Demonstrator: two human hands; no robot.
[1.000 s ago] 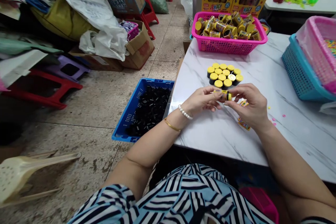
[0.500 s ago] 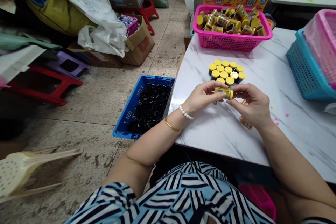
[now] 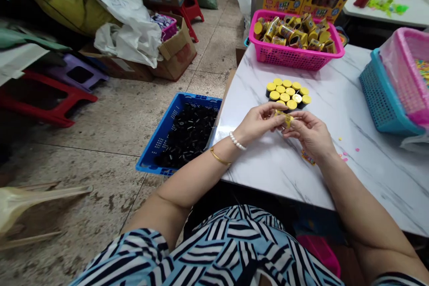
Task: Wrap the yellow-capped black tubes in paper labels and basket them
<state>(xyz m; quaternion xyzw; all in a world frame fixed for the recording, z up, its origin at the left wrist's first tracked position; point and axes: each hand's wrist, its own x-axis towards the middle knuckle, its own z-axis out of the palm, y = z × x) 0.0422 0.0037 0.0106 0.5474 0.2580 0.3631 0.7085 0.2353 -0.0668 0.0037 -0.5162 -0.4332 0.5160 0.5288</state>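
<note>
Both hands meet above the near part of the white marbled table (image 3: 268, 161). Between them is a small yellow-labelled canister (image 3: 287, 119), mostly covered by fingers. My left hand (image 3: 258, 123) is closed around its left part. At the right end, the fingertips of my right hand (image 3: 311, 136) pinch the canister, hiding its lid end. Just beyond the hands stands a cluster of small dark canisters with yellow lids (image 3: 284, 97), packed close together. A small orange printed packet or card (image 3: 307, 157) lies partly under my right hand.
A pink basket (image 3: 295, 60) heaped with yellow-labelled canisters stands at the table's back. Stacked blue (image 3: 382, 94) and pink baskets (image 3: 410, 53) sit right. Small pink bits (image 3: 357, 149) lie on the tabletop. On the floor left, a blue crate (image 3: 157, 136) holds black pieces.
My right fingers have moved in over the canister's lid end, covering the lid that showed before. Less of the canister is visible. The view has shifted slightly.
</note>
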